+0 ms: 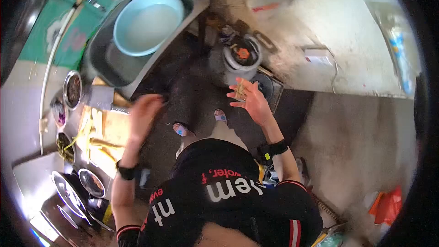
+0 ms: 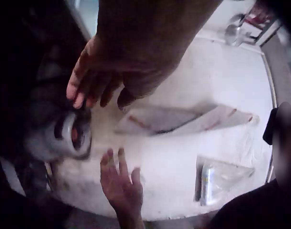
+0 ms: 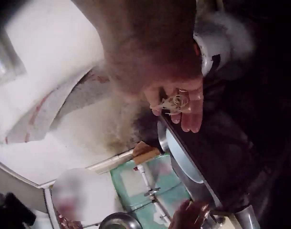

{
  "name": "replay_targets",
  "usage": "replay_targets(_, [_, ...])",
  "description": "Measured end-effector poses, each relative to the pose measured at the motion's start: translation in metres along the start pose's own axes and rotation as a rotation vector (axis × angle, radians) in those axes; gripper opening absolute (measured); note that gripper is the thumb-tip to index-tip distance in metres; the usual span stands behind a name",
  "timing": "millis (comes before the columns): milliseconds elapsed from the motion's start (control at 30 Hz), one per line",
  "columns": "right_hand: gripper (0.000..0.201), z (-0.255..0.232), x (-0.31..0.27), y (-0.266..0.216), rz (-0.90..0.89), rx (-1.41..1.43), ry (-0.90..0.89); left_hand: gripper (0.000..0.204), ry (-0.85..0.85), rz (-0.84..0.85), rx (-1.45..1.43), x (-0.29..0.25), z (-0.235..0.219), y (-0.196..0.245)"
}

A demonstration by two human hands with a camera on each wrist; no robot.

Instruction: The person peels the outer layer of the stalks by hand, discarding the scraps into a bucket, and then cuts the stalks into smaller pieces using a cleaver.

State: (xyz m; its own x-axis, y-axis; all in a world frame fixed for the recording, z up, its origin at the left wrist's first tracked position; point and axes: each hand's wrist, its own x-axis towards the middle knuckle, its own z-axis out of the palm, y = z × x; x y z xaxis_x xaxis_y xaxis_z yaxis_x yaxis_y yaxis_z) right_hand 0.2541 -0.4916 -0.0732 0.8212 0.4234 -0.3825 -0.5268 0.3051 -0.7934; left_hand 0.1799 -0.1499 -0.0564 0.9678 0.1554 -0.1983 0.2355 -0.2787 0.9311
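My right hand [image 1: 250,103] is held out palm up with its fingers extended, near a round stove [image 1: 234,64]. Across its fingers lies a small clump of thin pale shreds [image 3: 175,103], clearest in the right wrist view. My left hand [image 1: 145,112], blurred in the head view, is raised beside the cutting board [image 1: 118,126] and holds nothing that shows. In the left wrist view its fingers [image 2: 83,78] hang relaxed. Yellowish strips [image 1: 93,128] lie on the board, and a broad-bladed cleaver [image 1: 101,97] lies at its far end.
A light-blue basin [image 1: 120,36] of cloudy water sits in the metal sink [image 1: 98,66] at upper left. Bowls of food, among them one with dark contents [image 1: 72,90], line the left counter. A dark floor [image 1: 292,110] stretches between counter and wall. A red bag [image 1: 388,205] lies at lower right.
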Motion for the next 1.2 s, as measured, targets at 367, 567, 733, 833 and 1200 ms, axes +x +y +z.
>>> replay_targets(367, [0.071,-0.074,-0.038,-0.019,-0.001,0.095,0.005,0.019,-0.576,-0.284,-0.342,0.060,0.274,0.055])
replay_targets(567, [0.069,-0.112,-0.052,-0.023,0.112,0.127,-0.016,0.012,-0.410,0.014,-0.075,0.061,0.305,0.047])
replay_targets(733, [0.052,-0.109,-0.068,-0.005,-0.132,-0.293,0.276,0.010,-0.343,0.145,0.009,0.059,0.337,0.056])
replay_targets(833, [0.044,-0.102,-0.082,-0.008,-0.266,-0.840,0.489,0.008,-0.278,0.353,0.040,0.054,0.350,0.057])
replay_targets(1200, [0.019,-0.152,-0.096,0.011,-0.424,-0.351,0.832,0.013,-0.489,-0.292,-0.286,0.077,0.352,0.039])
